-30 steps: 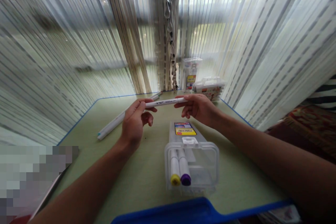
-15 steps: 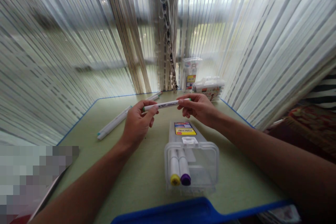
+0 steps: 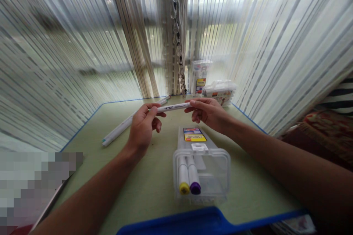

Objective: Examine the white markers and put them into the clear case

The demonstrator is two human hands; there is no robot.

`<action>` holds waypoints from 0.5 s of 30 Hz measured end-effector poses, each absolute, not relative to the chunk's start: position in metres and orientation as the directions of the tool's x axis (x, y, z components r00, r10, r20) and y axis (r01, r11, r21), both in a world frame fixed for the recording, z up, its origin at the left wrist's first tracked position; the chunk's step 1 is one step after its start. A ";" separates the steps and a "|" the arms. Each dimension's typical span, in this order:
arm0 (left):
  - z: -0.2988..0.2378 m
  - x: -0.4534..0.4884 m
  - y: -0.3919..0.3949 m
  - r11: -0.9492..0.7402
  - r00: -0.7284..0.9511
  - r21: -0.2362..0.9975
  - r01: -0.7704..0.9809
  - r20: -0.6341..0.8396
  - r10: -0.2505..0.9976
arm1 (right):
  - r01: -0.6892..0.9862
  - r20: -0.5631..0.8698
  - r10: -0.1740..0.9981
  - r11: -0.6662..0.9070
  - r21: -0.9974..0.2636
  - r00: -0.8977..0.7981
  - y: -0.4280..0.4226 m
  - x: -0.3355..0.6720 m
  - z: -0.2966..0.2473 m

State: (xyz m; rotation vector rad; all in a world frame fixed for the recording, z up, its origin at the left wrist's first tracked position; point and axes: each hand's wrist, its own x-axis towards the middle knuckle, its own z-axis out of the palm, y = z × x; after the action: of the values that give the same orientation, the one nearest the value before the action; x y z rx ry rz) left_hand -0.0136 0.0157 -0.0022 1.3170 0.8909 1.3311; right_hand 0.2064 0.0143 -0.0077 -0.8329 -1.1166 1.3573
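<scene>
A white marker (image 3: 173, 107) with dark print on its barrel is held level above the table, one end in each hand. My left hand (image 3: 143, 126) pinches its left end between thumb and fingers, where a bit of green shows. On the other end, my right hand (image 3: 206, 110) closes thumb and fingertips, covering the tip. Below the hands lies a clear plastic case (image 3: 217, 150) with a yellow label, its near end facing me. Inside it rest a yellow-ended marker (image 3: 183, 180) and a purple-ended marker (image 3: 194, 180).
White markers (image 3: 118, 131) lie on the green table (image 3: 154, 176) left of my left hand, with others behind it. A clear upright case (image 3: 200, 77) and a white handled box (image 3: 220, 91) stand at the back. String curtains (image 3: 68, 44) hang around the table.
Both hands have shifted their grips on the marker. The fingers now cover more of its ends, and the green at the right end is hidden. The case has stayed in place.
</scene>
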 end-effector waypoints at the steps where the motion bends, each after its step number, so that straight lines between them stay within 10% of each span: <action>1: -0.002 -0.014 0.015 -0.206 0.113 0.964 -0.170 0.227 0.967 | -0.320 0.123 0.986 0.080 -0.944 -0.116 0.014 0.206 -0.007; 15: -0.001 -0.014 0.016 -0.226 0.105 0.951 -0.211 0.252 0.962 | -0.382 -0.003 0.996 -0.035 -0.923 -0.085 0.011 0.205 0.003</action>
State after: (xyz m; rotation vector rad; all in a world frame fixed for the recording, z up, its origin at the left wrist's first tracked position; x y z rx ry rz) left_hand -0.0144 0.0164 -0.0009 1.2899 0.8404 1.3704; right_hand 0.2051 0.0110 0.0027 -0.8866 -0.9608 1.4440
